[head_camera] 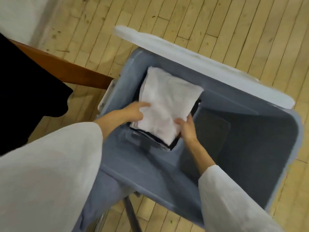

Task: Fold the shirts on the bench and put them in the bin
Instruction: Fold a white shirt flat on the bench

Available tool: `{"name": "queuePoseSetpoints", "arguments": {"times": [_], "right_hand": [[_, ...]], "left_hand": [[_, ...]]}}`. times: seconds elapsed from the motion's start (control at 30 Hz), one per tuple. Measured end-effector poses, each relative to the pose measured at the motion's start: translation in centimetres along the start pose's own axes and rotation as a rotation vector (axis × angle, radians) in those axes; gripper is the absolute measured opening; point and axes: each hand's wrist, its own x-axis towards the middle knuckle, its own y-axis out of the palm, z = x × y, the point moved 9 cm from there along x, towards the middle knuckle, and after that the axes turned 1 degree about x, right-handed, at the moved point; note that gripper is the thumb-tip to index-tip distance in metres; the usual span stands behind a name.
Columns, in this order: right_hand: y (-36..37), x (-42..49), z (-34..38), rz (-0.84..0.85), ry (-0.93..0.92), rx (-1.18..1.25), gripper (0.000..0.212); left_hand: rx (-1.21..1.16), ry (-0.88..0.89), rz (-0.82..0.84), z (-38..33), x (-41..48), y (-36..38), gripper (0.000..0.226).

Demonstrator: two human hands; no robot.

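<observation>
- While the head view looks down into the bin [260, 141], a folded white shirt [167, 104] lies on top of a stack [169, 146] of dark and light folded pieces in the bin's left part; the right part shows bare floor.
- The right hand [187, 129] pinches the shirt's near corner, thumb on top and fingers round the edge.
- The left hand [133, 112] lies on the shirt's left edge with fingers stretched over the cloth; blur hides whether it grips or only presses.
- The white lid [200, 64] stands open along the far rim.
- At the left, a black garment [25, 89] lies on the brown table [66, 71], probably waiting to be folded.
- Likely risks:
  - Letting go unevenly could make the top folds slide open, since the cloth is soft and loosely layered.
  - The shirt sits slightly askew on the stack, so it may slip toward the bare side.
  - Dragging the fingers out could pull the top layer along.
</observation>
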Motion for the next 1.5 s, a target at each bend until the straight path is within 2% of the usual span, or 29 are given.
{"name": "queuePoseSetpoints", "arguments": {"times": [0.07, 0.1, 0.2, 0.27, 0.33, 0.37, 0.43, 0.53, 0.6, 0.63, 0.7, 0.77, 0.8, 0.83, 0.87, 0.9, 0.93, 0.97, 1.03, 1.1, 1.2, 1.37, 1.43, 1.5], "right_hand": [[0.5, 0.9, -3.2, 0.007, 0.077, -0.081, 0.049], [0.4, 1.4, -3.9, -0.013, 0.061, -0.123, 0.042], [-1.0, 2.3, -2.6, -0.201, -0.026, -0.19, 0.026], [-1.9, 2.9, -1.1, -0.324, -0.061, -0.202, 0.03], [-2.2, 3.8, -0.1, -0.397, -0.08, -0.26, 0.029], [-2.4, 3.9, 0.3, -0.438, -0.094, -0.303, 0.025], [-2.8, 3.5, 1.0, -0.541, -0.142, -0.356, 0.021], [-3.4, 2.6, -0.2, -0.621, -0.135, -0.4, 0.036], [-3.4, 2.3, -1.3, -0.636, -0.085, -0.468, 0.036], [-3.5, 2.0, -0.8, -0.673, -0.123, -0.498, 0.035], [-2.7, 1.3, 2.5, -0.744, -0.408, -0.64, 0.041], [0.5, 1.0, 5.2, -0.646, -0.765, -0.864, 0.044], [2.2, 1.6, 5.3, -0.532, -0.855, -0.963, 0.044], [3.3, 2.6, 4.6, -0.42, -0.854, -1.046, 0.047], [3.8, 3.8, 3.6, -0.328, -0.775, -1.126, 0.051], [3.7, 5.0, 2.4, -0.26, -0.666, -1.215, 0.057], [3.3, 6.1, 1.2, -0.212, -0.551, -1.307, 0.062], [2.9, 6.9, 0.1, -0.181, -0.456, -1.375, 0.065], [2.1, 8.0, -1.0, -0.156, -0.337, -1.421, 0.068], [2.4, 8.3, -1.3, -0.15, -0.299, -1.447, 0.071], [2.9, 8.6, -1.4, -0.147, -0.244, -1.504, 0.072], [3.3, 8.8, -0.9, -0.077, -0.147, -1.549, 0.073], [3.3, 8.6, -0.2, -0.011, -0.087, -1.578, 0.076], [3.6, 7.7, 1.5, 0.032, -0.02, -1.591, 0.079]], "left_hand": [[-0.128, -0.217, 0.093, 4.1, 1.5, 2.5, 0.064], [-0.182, -0.257, 0.094, 5.4, 2.2, 3.5, 0.063], [-0.248, -0.205, -0.034, 6.8, 3.1, 3.6, 0.051], [-0.326, -0.213, -0.01, 7.2, 3.0, 4.0, 0.033], [-0.394, -0.257, 0.006, 7.8, 3.0, 4.0, 0.029], [-0.375, -0.268, -0.018, 7.9, 3.1, 3.7, 0.031], [-0.193, -0.281, -0.099, 7.7, 3.2, 2.7, 0.032], [0.109, -0.281, -0.152, 7.1, 3.2, 2.3, 0.034], [0.24, -0.244, -0.124, 6.9, 3.2, 2.8, 0.042], [0.275, -0.232, -0.108, 7.0, 3.1, 3.3, 0.046], [0.403, -0.194, -0.178, 6.7, 2.1, 4.2, 0.048], [0.615, -0.073, -0.414, 3.9, 0.5, 5.0, 0.048], [0.648, 0.016, -0.482, 1.9, -0.4, 5.8, 0.052], [0.674, 0.151, -0.478, -0.2, -0.9, 7.5, 0.061], [0.695, 0.274, -0.35, -1.4, -0.7, 10.2, 0.074], [0.695, 0.325, -0.172, -1.8, -0.5, 12.8, 0.085], [0.717, 0.312, 0.002, -1.6, -0.5, 14.6, 0.091], [0.748, 0.286, 0.104, -1.2, -0.4, 15.6, 0.094], [0.804, 0.207, 0.217, -0.1, 0.2, 16.4, 0.092], [0.777, 0.141, 0.306, 0.7, 1.2, 16.7, 0.09], [0.758, 0.184, 0.423, -0.5, 1.2, 16.0, 0.084], [0.598, 0.064, 0.483, -1.5, -0.6, 12.7, 0.067], [0.412, -0.036, 0.394, -1.5, -1.4, 10.9, 0.059], [0.117, -0.131, 0.195, -1.6, -2.4, 7.7, 0.047]]}}
